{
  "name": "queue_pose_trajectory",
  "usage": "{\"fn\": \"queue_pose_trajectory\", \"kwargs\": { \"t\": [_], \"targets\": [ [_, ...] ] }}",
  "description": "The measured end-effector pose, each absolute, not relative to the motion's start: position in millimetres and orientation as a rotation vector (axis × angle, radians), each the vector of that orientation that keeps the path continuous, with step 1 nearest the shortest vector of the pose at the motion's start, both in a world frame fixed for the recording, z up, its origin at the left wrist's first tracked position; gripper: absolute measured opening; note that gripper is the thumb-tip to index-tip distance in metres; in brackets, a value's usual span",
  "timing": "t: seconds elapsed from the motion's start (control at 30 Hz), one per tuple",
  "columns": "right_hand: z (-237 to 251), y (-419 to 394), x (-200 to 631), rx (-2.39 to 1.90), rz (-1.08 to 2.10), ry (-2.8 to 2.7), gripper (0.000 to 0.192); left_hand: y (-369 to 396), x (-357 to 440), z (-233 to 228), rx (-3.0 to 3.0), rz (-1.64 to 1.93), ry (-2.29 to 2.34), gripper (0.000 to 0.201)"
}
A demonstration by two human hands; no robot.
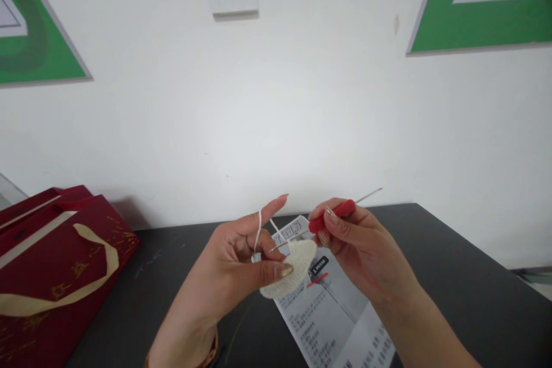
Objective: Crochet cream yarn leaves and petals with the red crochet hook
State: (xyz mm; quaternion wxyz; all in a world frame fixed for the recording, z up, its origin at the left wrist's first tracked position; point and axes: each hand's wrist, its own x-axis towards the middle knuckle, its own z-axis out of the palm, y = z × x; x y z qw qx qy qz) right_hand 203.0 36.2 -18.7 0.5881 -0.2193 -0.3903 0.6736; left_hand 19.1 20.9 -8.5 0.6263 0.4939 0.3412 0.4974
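The left hand (241,259) pinches a small cream crochet piece (293,267) between thumb and middle finger, above the dark table (452,276). Its index finger is raised with the white yarn (259,230) looped over it, which appears to keep the strand taut. The right hand (357,241) is closed on the red-handled crochet hook (332,215), tip at the piece's upper edge, placed to catch a stitch. The piece is a flat, finely ribbed half-round. A printed instruction sheet (332,310) lies beneath; a red gift bag (56,264) rests left.
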Motion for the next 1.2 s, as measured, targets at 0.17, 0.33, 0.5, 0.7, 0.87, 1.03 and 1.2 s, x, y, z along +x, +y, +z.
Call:
{"fn": "queue_pose_trajectory", "kwargs": {
  "t": [0.17,0.33,0.5,0.7,0.87,1.03,1.2],
  "targets": [
    [-19,36,200,-0.505,1.581,-0.889,0.011,21,20,-8,1.176,1.112,0.774,0.074],
    [-20,37,201,-0.461,1.581,-0.907,0.016,19,20,-7,1.194,1.204,0.844,0.065],
    [-22,41,200,-0.455,1.566,-0.904,0.017,21,18,-9,1.393,1.161,0.846,0.043],
    [-20,38,196,-0.506,1.521,-0.921,0.014,21,27,-13,1.335,1.225,0.839,0.054],
    [-20,35,196,-0.556,1.486,-0.958,0.016,18,35,-15,1.272,1.275,0.867,0.058],
    [-23,34,196,-0.550,1.490,-0.994,0.015,21,29,-12,1.306,1.169,0.808,0.063],
    [-25,32,191,-0.559,1.532,-0.970,0.015,24,21,-11,1.306,1.062,0.806,0.052]
  ]
}}
